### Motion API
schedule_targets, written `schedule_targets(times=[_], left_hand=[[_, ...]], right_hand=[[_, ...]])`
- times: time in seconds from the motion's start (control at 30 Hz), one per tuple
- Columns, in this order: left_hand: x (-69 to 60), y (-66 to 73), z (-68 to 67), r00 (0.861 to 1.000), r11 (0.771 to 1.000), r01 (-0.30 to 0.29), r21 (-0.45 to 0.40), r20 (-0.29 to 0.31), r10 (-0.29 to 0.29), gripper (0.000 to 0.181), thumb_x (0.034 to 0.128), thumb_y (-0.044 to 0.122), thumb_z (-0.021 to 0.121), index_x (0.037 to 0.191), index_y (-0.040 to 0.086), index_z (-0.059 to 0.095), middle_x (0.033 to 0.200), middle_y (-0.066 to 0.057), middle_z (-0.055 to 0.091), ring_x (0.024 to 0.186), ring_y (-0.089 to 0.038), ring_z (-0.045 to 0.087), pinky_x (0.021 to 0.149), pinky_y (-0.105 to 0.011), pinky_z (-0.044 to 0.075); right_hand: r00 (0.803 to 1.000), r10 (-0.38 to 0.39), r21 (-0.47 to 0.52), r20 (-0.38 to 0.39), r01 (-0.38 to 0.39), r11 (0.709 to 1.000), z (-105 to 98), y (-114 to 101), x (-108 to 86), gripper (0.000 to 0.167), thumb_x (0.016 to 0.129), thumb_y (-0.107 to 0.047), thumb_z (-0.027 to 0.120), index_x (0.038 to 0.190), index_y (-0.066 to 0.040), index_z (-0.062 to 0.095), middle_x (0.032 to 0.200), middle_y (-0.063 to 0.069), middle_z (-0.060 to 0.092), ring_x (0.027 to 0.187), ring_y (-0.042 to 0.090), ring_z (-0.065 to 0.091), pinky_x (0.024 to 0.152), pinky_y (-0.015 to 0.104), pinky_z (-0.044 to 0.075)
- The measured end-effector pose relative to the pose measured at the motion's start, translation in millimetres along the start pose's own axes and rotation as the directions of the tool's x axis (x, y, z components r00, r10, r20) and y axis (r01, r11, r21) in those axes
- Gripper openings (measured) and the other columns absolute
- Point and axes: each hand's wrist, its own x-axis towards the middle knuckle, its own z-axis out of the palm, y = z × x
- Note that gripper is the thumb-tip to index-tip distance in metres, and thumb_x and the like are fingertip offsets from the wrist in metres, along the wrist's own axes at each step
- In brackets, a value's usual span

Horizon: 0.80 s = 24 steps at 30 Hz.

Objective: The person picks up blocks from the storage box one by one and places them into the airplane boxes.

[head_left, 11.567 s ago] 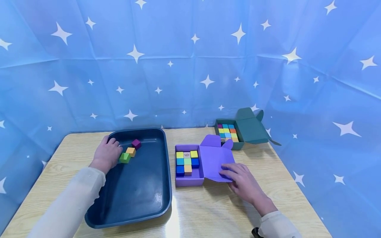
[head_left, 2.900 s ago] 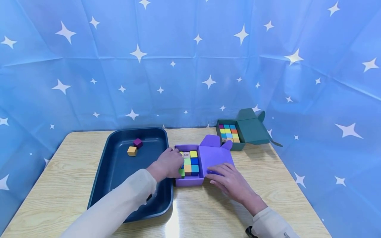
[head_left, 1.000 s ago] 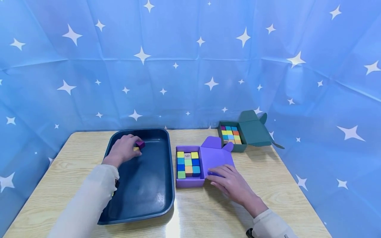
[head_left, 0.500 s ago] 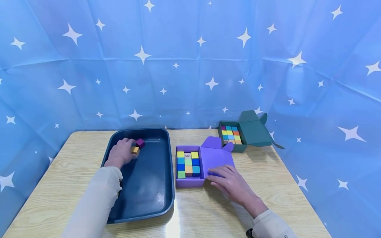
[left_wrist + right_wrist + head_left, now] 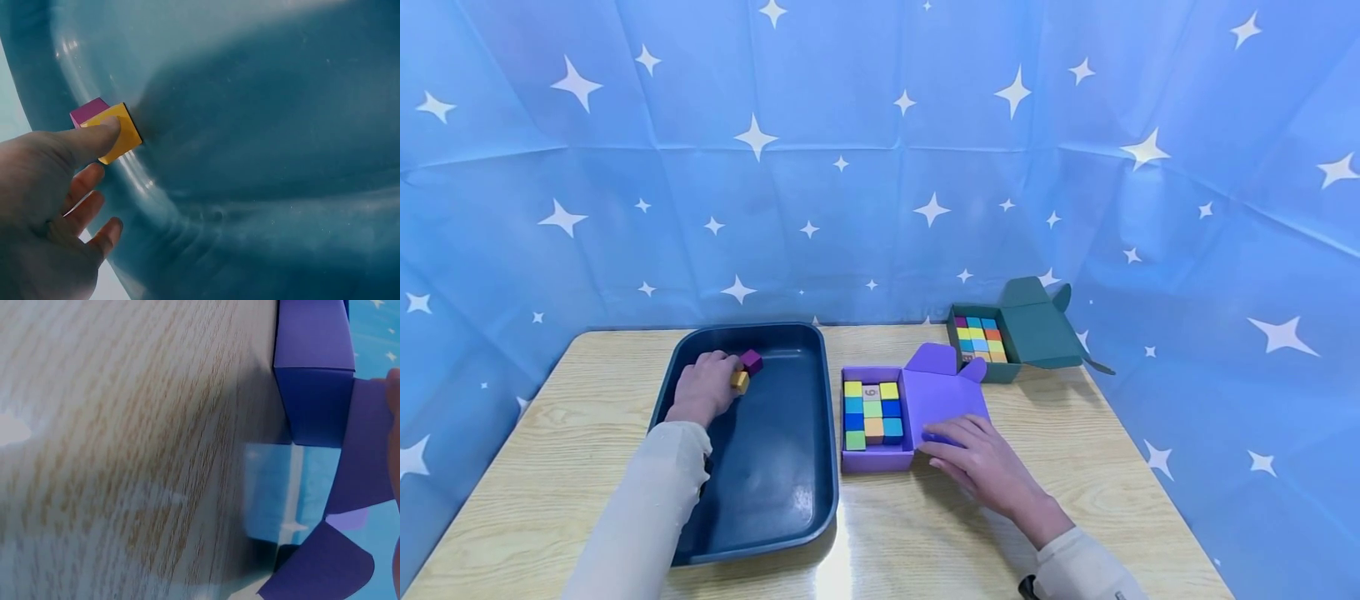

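Inside the dark blue tray [image 5: 775, 475], my left hand [image 5: 702, 385] holds a yellow-orange cube [image 5: 740, 382]. The left wrist view shows the thumb pressed on this cube's face, while the index fingertip is hidden behind it. A purple cube [image 5: 751, 361] lies right beside it, partly covered by the yellow-orange one in that view. My right hand [image 5: 981, 458] rests its fingers on the opened lid [image 5: 936, 400] of the purple box [image 5: 876, 461]. Several coloured cubes sit in rows in this box, one marked with a number. Only a sliver of the right fingers [image 5: 394, 437] shows in the right wrist view.
Behind the purple box, a green box [image 5: 1000, 372] stands with its lid [image 5: 1037, 329] folded out to the right; several cubes fill it. Wooden tabletop [image 5: 880, 533] shows around the tray and boxes. A blue star-patterned cloth [image 5: 880, 208] hangs along the table's back and sides.
A blue, a teal and a green cube have joined those in the purple box since the earliest frame. My left hand has returned to the tray and taken hold of the yellow-orange cube.
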Motion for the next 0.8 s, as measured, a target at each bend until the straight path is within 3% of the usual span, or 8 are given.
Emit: schedule_targets(times=[0.2, 0.37, 0.6, 0.8], left_hand=[[0.7, -3.4, 0.1, 1.000, 0.999, 0.002, 0.040, -0.004, -0.002, 0.034, 0.0859, 0.008, 0.071, 0.119, 0.002, 0.064, 0.121, -0.023, 0.060, 0.114, -0.041, 0.049, 0.100, -0.059, 0.045], [1.1, -3.5, -4.2, 1.000, 0.998, -0.020, 0.062, -0.003, 0.020, 0.035, 0.0854, 0.019, 0.074, 0.114, 0.000, 0.065, 0.113, -0.022, 0.062, 0.110, -0.040, 0.050, 0.096, -0.059, 0.045], [1.8, 6.9, -21.2, 0.995, 0.994, -0.079, 0.070, -0.053, 0.083, 0.041, 0.0834, 0.029, 0.073, 0.110, 0.000, 0.061, 0.110, -0.019, 0.063, 0.105, -0.035, 0.052, 0.092, -0.053, 0.047], [-3.9, 20.9, -39.6, 0.981, 0.987, -0.148, 0.060, -0.116, 0.154, 0.032, 0.0848, 0.030, 0.069, 0.102, 0.005, 0.061, 0.107, -0.014, 0.062, 0.101, -0.031, 0.050, 0.085, -0.049, 0.044]], right_hand=[[1.000, 0.006, 0.003, 0.008, -0.006, 1.000, -1, -1, 0.5, 0.027, 0.095, -0.031, 0.063, 0.121, -0.030, 0.069, 0.125, -0.007, 0.067, 0.115, 0.010, 0.061, 0.097, 0.039, 0.050], [1.000, 0.010, 0.005, 0.016, -0.010, 1.000, -3, -2, 1.0, 0.027, 0.095, -0.031, 0.063, 0.122, -0.030, 0.069, 0.126, -0.007, 0.067, 0.115, 0.012, 0.061, 0.097, 0.040, 0.050], [1.000, 0.013, 0.015, 0.009, -0.013, 1.000, -2, -2, 0.6, 0.028, 0.093, -0.030, 0.065, 0.122, -0.029, 0.069, 0.125, -0.007, 0.068, 0.114, 0.011, 0.061, 0.097, 0.039, 0.050], [1.000, 0.013, 0.016, 0.026, -0.013, 1.000, -3, -3, -0.1, 0.032, 0.092, -0.028, 0.067, 0.124, -0.029, 0.068, 0.126, -0.008, 0.067, 0.116, 0.011, 0.060, 0.097, 0.038, 0.050]])
